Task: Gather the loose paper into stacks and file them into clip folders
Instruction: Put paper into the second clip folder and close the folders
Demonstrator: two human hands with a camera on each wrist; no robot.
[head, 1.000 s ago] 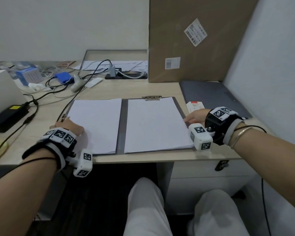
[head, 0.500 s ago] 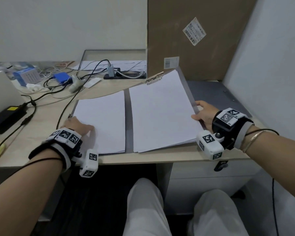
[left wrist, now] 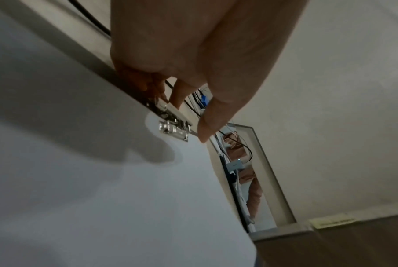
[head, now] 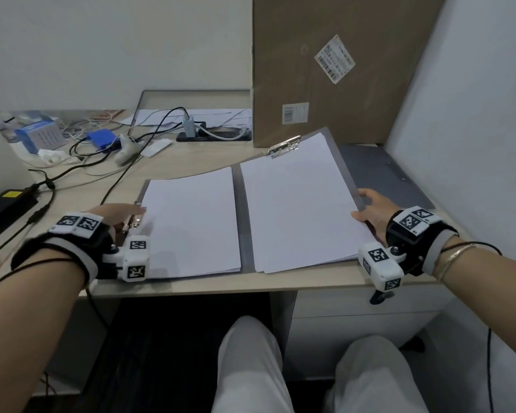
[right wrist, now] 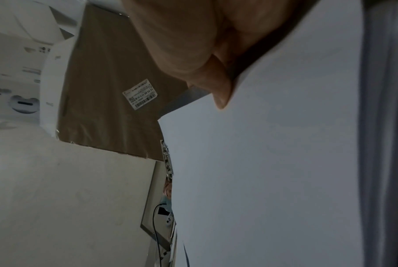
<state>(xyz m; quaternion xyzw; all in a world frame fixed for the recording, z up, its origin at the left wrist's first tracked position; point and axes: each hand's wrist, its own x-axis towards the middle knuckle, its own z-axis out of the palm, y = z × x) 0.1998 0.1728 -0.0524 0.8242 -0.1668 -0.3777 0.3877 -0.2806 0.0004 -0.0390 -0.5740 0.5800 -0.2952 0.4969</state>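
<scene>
An open grey clip folder [head: 245, 234] lies on the desk with a white paper stack on each half: the left stack [head: 191, 225] and the right stack [head: 298, 204]. A metal clip [head: 285, 146] sits at the top of the right half. My right hand [head: 373, 210] grips the right cover's outer edge, thumb [right wrist: 218, 94] on the paper, and that half is tilted up off the desk. My left hand [head: 113, 214] holds the folder's left edge at a small metal side clip [left wrist: 173, 131], fingers curled behind it.
A second grey folder [head: 382, 174] lies flat to the right, by the wall. A tall cardboard box [head: 340, 70] stands right behind the folder. Cables [head: 116, 186], a power strip [head: 215, 134], a black adapter [head: 3, 207] and a blue box [head: 39, 138] crowd the left and back.
The folder's right half has risen from flat to tilted, lifted by my right hand. My left hand has slid up the left edge to the side clip.
</scene>
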